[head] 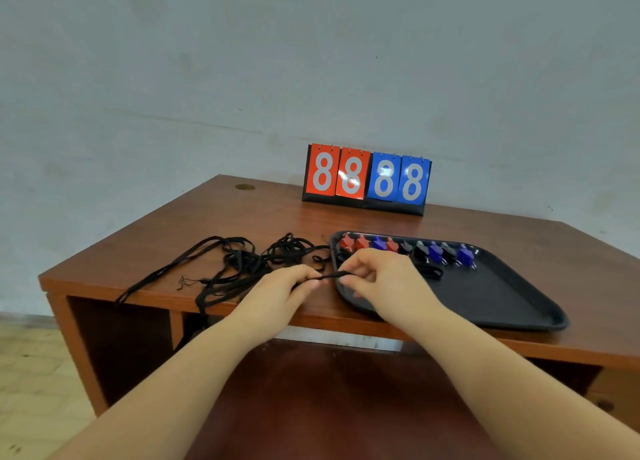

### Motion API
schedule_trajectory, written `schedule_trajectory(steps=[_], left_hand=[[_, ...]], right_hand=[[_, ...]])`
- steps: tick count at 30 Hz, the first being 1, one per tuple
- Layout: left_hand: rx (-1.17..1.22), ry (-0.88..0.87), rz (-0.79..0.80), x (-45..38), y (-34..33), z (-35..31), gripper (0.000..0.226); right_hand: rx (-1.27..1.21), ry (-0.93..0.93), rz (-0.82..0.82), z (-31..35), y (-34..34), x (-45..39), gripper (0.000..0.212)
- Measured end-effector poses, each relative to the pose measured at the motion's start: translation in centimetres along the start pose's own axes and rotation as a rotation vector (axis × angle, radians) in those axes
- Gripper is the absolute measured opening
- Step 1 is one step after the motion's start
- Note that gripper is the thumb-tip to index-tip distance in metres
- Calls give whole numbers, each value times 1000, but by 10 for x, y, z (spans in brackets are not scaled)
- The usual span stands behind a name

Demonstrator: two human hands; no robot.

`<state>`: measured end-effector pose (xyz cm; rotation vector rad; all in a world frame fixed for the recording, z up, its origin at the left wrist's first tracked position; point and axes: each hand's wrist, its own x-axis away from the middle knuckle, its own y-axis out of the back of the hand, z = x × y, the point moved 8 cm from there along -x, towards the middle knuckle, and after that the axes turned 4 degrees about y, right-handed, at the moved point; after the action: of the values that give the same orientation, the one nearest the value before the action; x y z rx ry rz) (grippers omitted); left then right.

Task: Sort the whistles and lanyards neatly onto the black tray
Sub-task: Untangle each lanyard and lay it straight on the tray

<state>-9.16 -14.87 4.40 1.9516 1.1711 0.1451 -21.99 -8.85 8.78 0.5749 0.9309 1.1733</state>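
A black tray (495,293) lies on the right half of the desk. Along its far edge runs a row of several whistles (407,248), red, blue and black. A bundled black lanyard (431,272) lies on the tray just below the row. A tangled heap of black lanyards (239,264) spreads over the desk's left side, some strands hanging over the front edge. My left hand (280,291) and my right hand (377,276) pinch one black lanyard (329,277) between them, stretched short over the tray's left rim.
A flip scoreboard (367,179) showing 8888 in red and blue stands at the back of the brown desk (242,214), against the wall. The tray's front right corner overhangs the desk's front edge slightly. A cable hole (245,187) sits at the back left.
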Motion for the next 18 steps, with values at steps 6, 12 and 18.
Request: schedule_trajectory(steps=[6,12,18], left_hand=[[-45,26,11,-7,2,9,21],[45,82,0,-9,2,14,16],[104,99,18,-6,6,15,13]], right_hand=[[340,-206,42,-84,44,16,4],[324,-186,16,-95,41,21,26],[276,123,88,-13,-14,0,37]])
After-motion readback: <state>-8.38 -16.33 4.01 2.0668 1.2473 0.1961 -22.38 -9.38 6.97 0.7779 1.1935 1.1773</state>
